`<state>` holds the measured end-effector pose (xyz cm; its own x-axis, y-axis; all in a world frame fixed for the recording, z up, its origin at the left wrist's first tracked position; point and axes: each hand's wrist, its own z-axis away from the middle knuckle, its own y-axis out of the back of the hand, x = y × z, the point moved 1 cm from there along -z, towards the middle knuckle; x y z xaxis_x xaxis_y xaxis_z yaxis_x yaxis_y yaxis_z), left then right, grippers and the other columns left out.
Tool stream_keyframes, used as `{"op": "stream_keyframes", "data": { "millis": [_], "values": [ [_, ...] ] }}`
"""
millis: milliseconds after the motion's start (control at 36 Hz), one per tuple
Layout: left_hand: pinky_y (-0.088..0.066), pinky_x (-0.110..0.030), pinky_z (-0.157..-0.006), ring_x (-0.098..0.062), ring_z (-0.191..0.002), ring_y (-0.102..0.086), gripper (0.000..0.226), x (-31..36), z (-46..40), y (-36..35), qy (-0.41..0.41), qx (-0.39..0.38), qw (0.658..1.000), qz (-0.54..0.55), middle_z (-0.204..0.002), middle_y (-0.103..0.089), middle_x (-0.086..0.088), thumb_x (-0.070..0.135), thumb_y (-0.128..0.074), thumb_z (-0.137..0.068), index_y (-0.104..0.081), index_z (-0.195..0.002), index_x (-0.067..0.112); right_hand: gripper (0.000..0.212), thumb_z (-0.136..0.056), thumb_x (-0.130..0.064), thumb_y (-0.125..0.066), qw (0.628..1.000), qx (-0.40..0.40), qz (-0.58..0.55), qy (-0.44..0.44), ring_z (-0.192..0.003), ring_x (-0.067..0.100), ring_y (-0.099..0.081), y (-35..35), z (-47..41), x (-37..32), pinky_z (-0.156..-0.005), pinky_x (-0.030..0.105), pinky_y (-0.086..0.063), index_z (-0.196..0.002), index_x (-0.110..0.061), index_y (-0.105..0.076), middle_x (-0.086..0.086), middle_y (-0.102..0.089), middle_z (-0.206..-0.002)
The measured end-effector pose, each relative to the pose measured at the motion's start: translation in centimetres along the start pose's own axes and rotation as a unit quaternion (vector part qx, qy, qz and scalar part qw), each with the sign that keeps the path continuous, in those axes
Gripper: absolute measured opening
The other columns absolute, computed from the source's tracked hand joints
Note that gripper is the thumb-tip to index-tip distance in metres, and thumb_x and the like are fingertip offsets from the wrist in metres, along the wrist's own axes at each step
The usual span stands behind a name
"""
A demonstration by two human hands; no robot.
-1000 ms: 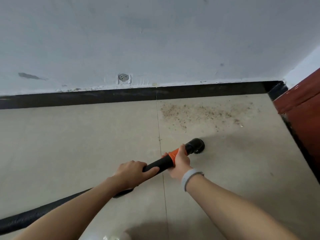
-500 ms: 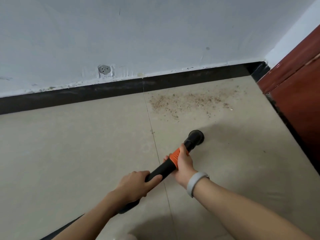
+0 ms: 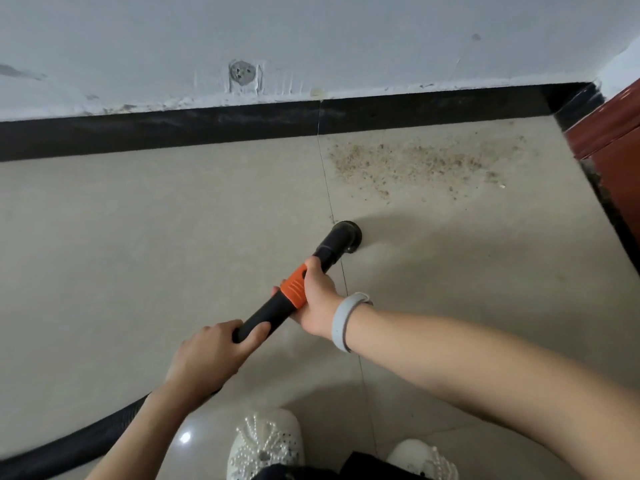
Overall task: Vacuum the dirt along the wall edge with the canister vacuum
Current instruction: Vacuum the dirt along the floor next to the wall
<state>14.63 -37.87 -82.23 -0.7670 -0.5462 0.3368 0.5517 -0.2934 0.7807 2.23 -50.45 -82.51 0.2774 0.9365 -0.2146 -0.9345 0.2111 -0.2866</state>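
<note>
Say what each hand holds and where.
Both grip the vacuum wand: right hand at its orange collar, left hand lower on the black tube by the hose.

Both forearms are bare, no sleeves in view. A pale grey wristband (image 3: 344,322) with a darker edge circles the right wrist. At six o'clock, white shoes (image 3: 265,445) carry pearl beads and dark studs.
</note>
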Motion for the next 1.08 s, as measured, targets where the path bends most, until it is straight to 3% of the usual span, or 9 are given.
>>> {"op": "stream_keyframes", "data": {
  "millis": [194, 444, 528, 639, 722, 806, 889, 1028, 1083],
  "values": [
    [-0.051, -0.032, -0.066, -0.02, -0.063, -0.063, 0.063, 0.6, -1.3, 1.2, 0.046, 0.045, 0.998, 0.023, -0.063, -0.066, 0.001, 0.076, -0.027, -0.08, -0.055, -0.072, 0.02, 0.029, -0.098, -0.039, -0.049, 0.997, -0.022, 0.075, 0.008, -0.076, 0.027, -0.064, -3.2, -0.8, -2.2, -0.059, 0.037, -0.057, -0.091, -0.01, -0.047, 0.016, -0.063, -0.1],
    [-0.044, -0.029, -0.059, -0.017, -0.061, -0.063, 0.066, 3.2, -3.6, 1.6, -0.011, 0.011, 1.0, -0.014, -0.062, -0.065, 0.003, 0.078, -0.021, -0.077, -0.056, -0.072, 0.023, 0.032, -0.097, -0.039, -0.049, 0.997, 0.0, 0.062, 0.053, -0.068, 0.024, -0.064, -2.3, -0.7, -4.4, -0.063, 0.037, -0.058, -0.098, -0.007, -0.048, 0.012, -0.061, -0.086],
    [-0.042, -0.028, -0.056, -0.014, -0.058, -0.062, 0.063, 3.8, -2.8, 0.3, -0.046, -0.024, 0.998, -0.028, -0.059, -0.064, 0.005, 0.077, -0.022, -0.077, -0.056, -0.072, 0.025, 0.036, -0.098, -0.041, -0.048, 0.998, 0.027, 0.029, 0.058, -0.073, 0.025, -0.065, 0.7, -0.1, -3.6, -0.062, 0.037, -0.058, -0.115, -0.009, -0.045, 0.014, -0.06, -0.096],
    [-0.039, -0.026, -0.054, -0.009, -0.057, -0.059, 0.064, 4.2, -1.5, -1.9, -0.112, -0.063, 0.99, -0.062, -0.057, -0.061, 0.006, 0.081, -0.019, -0.072, -0.054, -0.07, 0.028, 0.036, -0.097, -0.041, -0.051, 0.996, 0.045, -0.06, 0.039, -0.075, 0.028, -0.067, 5.7, 1.3, -1.7, -0.06, 0.039, -0.058, -0.115, -0.011, -0.046, 0.015, -0.062, -0.096],
    [-0.032, -0.026, -0.052, -0.005, -0.058, -0.053, 0.069, 5.1, -0.9, -3.4, -0.161, -0.082, 0.979, -0.099, -0.059, -0.057, 0.009, 0.086, -0.012, -0.067, -0.054, -0.072, 0.031, 0.04, -0.097, -0.042, -0.049, 0.993, 0.058, -0.101, 0.033, -0.088, 0.034, -0.068, 8.8, 2.2, -0.8, -0.06, 0.04, -0.055, -0.121, -0.009, -0.047, 0.02, -0.063, -0.108],
    [-0.03, -0.026, -0.052, -0.002, -0.058, -0.049, 0.071, 6.6, -0.8, -4.5, -0.196, -0.094, 0.968, -0.127, -0.059, -0.054, 0.011, 0.089, -0.007, -0.061, -0.051, -0.071, 0.034, 0.034, -0.098, -0.037, -0.049, 0.985, 0.076, -0.144, 0.048, -0.107, 0.037, -0.064, 11.4, 2.9, -0.5, -0.069, 0.043, -0.056, -0.111, -0.006, -0.049, 0.023, -0.058, -0.129],
    [-0.03, -0.027, -0.052, -0.002, -0.057, -0.048, 0.072, 8.4, -1.0, -5.3, -0.217, -0.095, 0.963, -0.131, -0.058, -0.053, 0.011, 0.09, -0.004, -0.058, -0.048, -0.067, 0.035, 0.027, -0.098, -0.038, -0.049, 0.984, 0.081, -0.151, 0.051, -0.086, 0.031, -0.068, 13.1, 3.6, -1.2, -0.081, 0.045, -0.056, -0.101, -0.011, -0.049, 0.016, -0.064, -0.1],
    [-0.03, -0.026, -0.051, -0.004, -0.057, -0.051, 0.069, 13.9, -2.2, -7.0, -0.262, -0.106, 0.949, -0.137, -0.06, -0.054, 0.012, 0.089, -0.005, -0.06, -0.047, -0.069, 0.035, 0.026, -0.098, -0.032, -0.047, 0.972, 0.117, -0.173, 0.103, -0.083, 0.028, -0.062, 16.9, 4.2, -4.5, -0.061, 0.039, -0.054, -0.086, -0.009, -0.045, 0.01, -0.054, -0.08],
    [-0.03, -0.025, -0.05, -0.004, -0.056, -0.052, 0.071, 16.0, -2.8, -7.8, -0.274, -0.109, 0.945, -0.139, -0.061, -0.056, 0.012, 0.089, -0.004, -0.06, -0.048, -0.07, 0.034, 0.026, -0.097, -0.031, -0.047, 0.971, 0.119, -0.171, 0.118, -0.065, 0.023, -0.066, 18.4, 4.3, -5.9, -0.061, 0.037, -0.053, -0.081, -0.011, -0.044, 0.008, -0.055, -0.069]
  ]
}}
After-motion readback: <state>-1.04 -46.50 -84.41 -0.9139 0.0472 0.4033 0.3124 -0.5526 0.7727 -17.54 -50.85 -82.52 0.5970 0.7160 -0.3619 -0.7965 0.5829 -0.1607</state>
